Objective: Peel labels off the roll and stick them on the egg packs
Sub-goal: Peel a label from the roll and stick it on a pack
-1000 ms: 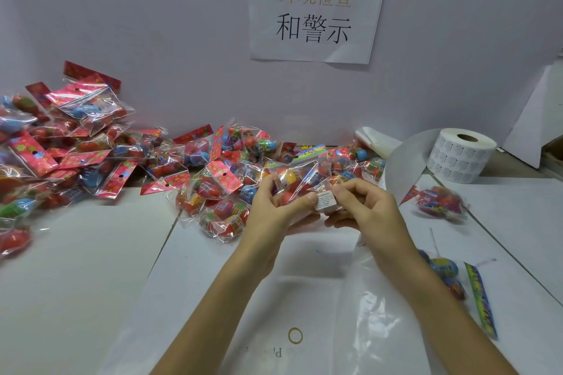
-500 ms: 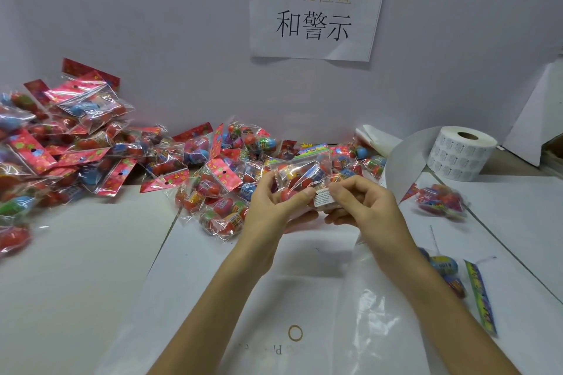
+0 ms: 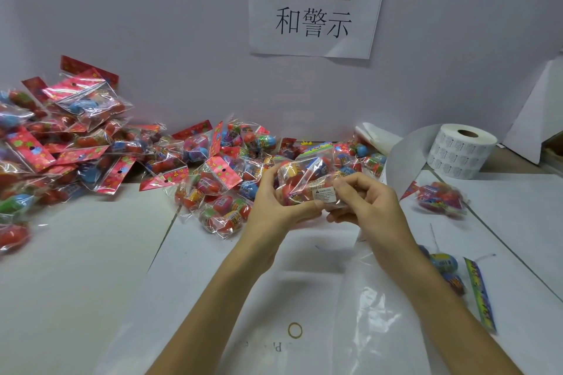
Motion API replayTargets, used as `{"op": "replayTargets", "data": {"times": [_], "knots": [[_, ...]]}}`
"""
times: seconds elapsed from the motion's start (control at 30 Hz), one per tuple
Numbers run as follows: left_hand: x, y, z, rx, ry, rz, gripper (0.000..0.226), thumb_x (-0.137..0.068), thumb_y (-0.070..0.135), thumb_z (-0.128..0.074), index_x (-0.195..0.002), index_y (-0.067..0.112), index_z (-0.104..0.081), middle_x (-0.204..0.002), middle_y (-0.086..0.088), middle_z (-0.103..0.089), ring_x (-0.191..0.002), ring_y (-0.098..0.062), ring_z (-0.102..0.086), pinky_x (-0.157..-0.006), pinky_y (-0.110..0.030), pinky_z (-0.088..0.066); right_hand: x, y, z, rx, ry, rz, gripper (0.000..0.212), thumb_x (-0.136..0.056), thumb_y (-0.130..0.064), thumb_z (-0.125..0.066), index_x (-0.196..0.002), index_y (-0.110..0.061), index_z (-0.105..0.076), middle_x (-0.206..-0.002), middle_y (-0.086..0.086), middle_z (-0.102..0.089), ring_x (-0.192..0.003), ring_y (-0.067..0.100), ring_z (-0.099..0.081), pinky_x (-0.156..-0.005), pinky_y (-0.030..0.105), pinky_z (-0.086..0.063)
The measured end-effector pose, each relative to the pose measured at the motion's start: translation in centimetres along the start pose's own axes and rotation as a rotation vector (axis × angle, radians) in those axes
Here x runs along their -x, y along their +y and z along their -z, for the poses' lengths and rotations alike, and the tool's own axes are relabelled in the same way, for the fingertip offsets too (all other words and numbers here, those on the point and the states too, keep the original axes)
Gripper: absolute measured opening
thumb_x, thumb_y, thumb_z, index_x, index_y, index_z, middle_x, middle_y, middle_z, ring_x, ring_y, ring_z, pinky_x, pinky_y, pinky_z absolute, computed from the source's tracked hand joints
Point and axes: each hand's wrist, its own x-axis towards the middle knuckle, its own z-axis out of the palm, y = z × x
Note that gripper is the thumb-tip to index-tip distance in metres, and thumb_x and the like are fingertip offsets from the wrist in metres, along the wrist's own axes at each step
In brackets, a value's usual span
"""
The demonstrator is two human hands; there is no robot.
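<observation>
Held up at frame centre, a clear egg pack (image 3: 307,179) of red, yellow and blue eggs, white warning label (image 3: 325,194) flat on its near face; heaped across left and centre, more packs (image 3: 76,143) with red headers; at upper right, upright white label roll (image 3: 461,151), liner curling leftward.

Light was even and soft, shadows faint. Glare lay on the clear plastic sheet (image 3: 376,307). Edges bent; one egg pack (image 3: 438,199) was blurred.

The wall sign (image 3: 316,3) reads "外观检查 和警示"; the white label (image 3: 325,194) on the held egg pack (image 3: 304,173) says "WARNING".
</observation>
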Motion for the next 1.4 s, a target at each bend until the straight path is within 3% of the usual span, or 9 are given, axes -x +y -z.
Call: {"op": "replayTargets", "data": {"times": [0.1, 0.2, 0.37, 0.47, 0.63, 0.77, 0.93, 1.13, 1.4], "knots": [[0.1, 0.2, 0.1, 0.018, 0.003, -0.004, 0.077, -0.073, 0.001, -0.087, -0.137, 0.023, -0.049, -0.119, -0.013, -0.071, -0.101, -0.032, -0.074, -0.086, -0.044, -0.062, 0.2, -0.1, -0.1, 0.051, -0.027, 0.000, 0.030, -0.081, -0.034, -0.075, -0.102, -0.013, -0.068, -0.078, 0.006, -0.075, -0.067, 0.025, -0.073, -0.064, 0.026, -0.059], [0.2, 0.4, 0.1, 0.037, 0.025, 0.006, 0.080, -0.066, 0.008, -0.088, -0.135, 0.022, -0.050, -0.118, -0.013, -0.071, -0.101, -0.032, -0.074, -0.086, -0.043, -0.062, 0.1, 0.1, 0.0, 0.099, -0.041, 0.016, 0.028, -0.085, -0.014, -0.078, -0.110, -0.013, -0.065, -0.081, 0.008, -0.075, -0.070, 0.024, -0.075, -0.067, 0.025, -0.059], [0.0, 0.1, 0.2, 0.015, 0.044, -0.014, 0.068, -0.078, -0.011, -0.079, -0.131, 0.022, -0.052, -0.114, -0.012, -0.074, -0.100, -0.032, -0.074, -0.087, -0.044, -0.062, 0.1, 0.3, 0.1, 0.076, -0.070, 0.033, 0.025, -0.093, 0.005, -0.065, -0.115, -0.007, -0.064, -0.083, 0.015, -0.075, -0.067, 0.022, -0.074, -0.066, 0.025, -0.058], [0.0, 0.0, 0.2, -0.007, 0.052, -0.021, 0.065, -0.078, -0.010, -0.079, -0.127, 0.024, -0.053, -0.110, -0.008, -0.075, -0.098, -0.031, -0.075, -0.084, -0.042, -0.063, 0.0, 0.4, 0.1, 0.087, -0.075, 0.043, 0.026, -0.093, 0.004, -0.066, -0.115, -0.009, -0.064, -0.082, 0.014, -0.076, -0.068, 0.023, -0.074, -0.066, 0.025, -0.058], [0.0, 0.1, 0.1, -0.032, 0.054, -0.015, 0.069, -0.077, -0.009, -0.081, -0.131, 0.022, -0.051, -0.113, -0.012, -0.073, -0.096, -0.030, -0.075, -0.078, -0.038, -0.063, 0.1, 0.6, -0.4, 0.093, -0.061, 0.080, 0.023, -0.090, -0.016, -0.072, -0.110, -0.024, -0.063, -0.080, 0.009, -0.076, -0.068, 0.019, -0.073, -0.064, 0.021, -0.055], [0.0, 0.2, 0.2, -0.047, 0.043, -0.006, 0.076, -0.076, -0.009, -0.082, -0.136, 0.021, -0.047, -0.117, -0.015, -0.070, -0.098, -0.031, -0.074, -0.083, -0.044, -0.063, 0.0, 1.1, -0.5, 0.105, -0.046, 0.101, 0.024, -0.091, -0.015, -0.072, -0.110, -0.025, -0.062, -0.077, 0.009, -0.075, -0.066, 0.017, -0.072, -0.064, 0.023, -0.056], [0.3, 0.3, -0.1, -0.030, 0.016, -0.020, 0.069, -0.075, 0.014, -0.087, -0.133, 0.022, -0.050, -0.112, -0.009, -0.075, -0.100, -0.029, -0.075, -0.086, -0.041, -0.062, -0.1, 1.1, -0.2, 0.106, -0.031, 0.128, 0.024, -0.091, -0.010, -0.072, -0.108, -0.025, -0.062, -0.072, 0.014, -0.071, -0.065, 0.018, -0.072, -0.063, 0.022, -0.057], [0.2, 0.1, 0.0, -0.027, 0.047, -0.038, 0.066, -0.077, -0.001, -0.084, -0.132, 0.015, -0.052, -0.113, -0.012, -0.075, -0.101, -0.030, -0.075, -0.093, -0.048, -0.060, 0.0, 1.0, -0.3, 0.114, -0.048, 0.132, 0.030, -0.093, -0.001, -0.069, -0.108, -0.025, -0.062, -0.074, 0.021, -0.067, -0.063, 0.016, -0.069, -0.062, 0.020, -0.056], [0.0, -0.1, 0.2, -0.037, 0.069, -0.038, 0.072, -0.075, -0.009, -0.082, -0.133, 0.019, -0.052, -0.111, -0.009, -0.075, -0.097, -0.027, -0.075, -0.087, -0.042, -0.062, 0.1, 0.9, -0.3, 0.153, -0.056, 0.105, 0.041, -0.090, 0.004, -0.070, -0.113, -0.029, -0.060, -0.079, 0.010, -0.072, -0.071, 0.011, -0.070, -0.067, 0.019, -0.056]]}}
